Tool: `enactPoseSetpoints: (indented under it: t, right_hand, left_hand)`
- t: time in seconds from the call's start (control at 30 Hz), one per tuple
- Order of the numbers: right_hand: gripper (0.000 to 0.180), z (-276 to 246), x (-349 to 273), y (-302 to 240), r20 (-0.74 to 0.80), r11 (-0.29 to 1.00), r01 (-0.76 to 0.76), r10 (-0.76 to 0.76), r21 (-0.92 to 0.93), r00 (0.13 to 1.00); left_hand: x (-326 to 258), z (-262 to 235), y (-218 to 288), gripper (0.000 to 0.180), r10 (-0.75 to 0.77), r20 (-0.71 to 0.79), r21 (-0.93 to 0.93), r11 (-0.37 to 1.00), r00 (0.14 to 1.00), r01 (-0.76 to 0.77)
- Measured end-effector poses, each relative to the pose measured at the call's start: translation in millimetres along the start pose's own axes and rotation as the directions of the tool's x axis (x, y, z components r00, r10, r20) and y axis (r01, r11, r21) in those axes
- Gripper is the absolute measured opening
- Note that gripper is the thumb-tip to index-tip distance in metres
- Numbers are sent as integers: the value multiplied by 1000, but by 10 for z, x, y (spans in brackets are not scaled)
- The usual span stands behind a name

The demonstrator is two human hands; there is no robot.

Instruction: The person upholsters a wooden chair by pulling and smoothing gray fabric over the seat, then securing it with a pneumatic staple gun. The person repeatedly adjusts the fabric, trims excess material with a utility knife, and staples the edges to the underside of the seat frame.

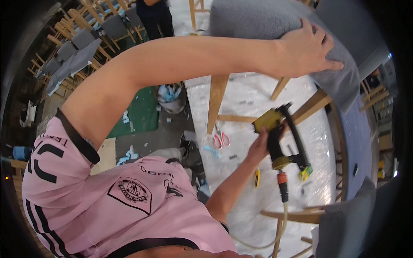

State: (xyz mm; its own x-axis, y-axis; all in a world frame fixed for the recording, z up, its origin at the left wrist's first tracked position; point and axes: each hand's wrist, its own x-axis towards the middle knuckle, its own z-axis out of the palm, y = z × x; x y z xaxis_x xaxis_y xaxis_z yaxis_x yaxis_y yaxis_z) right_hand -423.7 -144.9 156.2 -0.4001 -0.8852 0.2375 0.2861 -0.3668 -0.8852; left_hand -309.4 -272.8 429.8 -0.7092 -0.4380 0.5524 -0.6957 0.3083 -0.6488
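Left hand (306, 49) spread flat on grey chair (249, 20), close to seat edge. Right hand (258, 147) wrapped round staple gun (274, 144), over white table (241, 205). Gap between gun and near chair leg; red scissors (221, 140) beside leg. Yellow knife (257, 178) near right arm. Dark floor (172, 132) past table's left edge.

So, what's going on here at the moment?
The person's left hand rests spread on the grey upholstery of a wooden-legged chair. The right hand grips a yellow-and-black power tool with a hose attached. Nearby, red-handled scissors and a small yellow tool lie on the shiny, pale covering.
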Motion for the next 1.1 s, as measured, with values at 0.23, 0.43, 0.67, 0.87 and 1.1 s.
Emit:
enactPoseSetpoints:
  t: [0.23, 0.43, 0.67, 0.87, 1.1]
  right_hand:
    - [55, -1648, -1899, 1458, -378, 686, -548, 725, 479, 576]
    - [42, -2311, -2655, 2057, -362, 638, -546, 765, 543, 533]
    - [57, -1876, -2640, 1821, -607, 140, -985, 776, -100, 172]
    - [43, -844, -1619, 715, -214, 543, -510, 517, -667, 829]
    - [42, 1529, -1020, -902, 55, 973, -232, 230, 16, 972]
  left_hand:
    - [-302, -541, 622, 54, -22, 10, 11, 1000, 1000, 22]
    - [-370, -540, 687, 49, -88, -58, -109, 991, 994, 81]
    - [-1092, -704, 1188, 25, -200, -183, -982, -17, 963, -190]
    - [-2856, -726, 653, 32, 149, 521, -502, -744, 841, 442]
    - [-2635, -414, -226, 44, -98, 648, -364, -911, 756, 195]
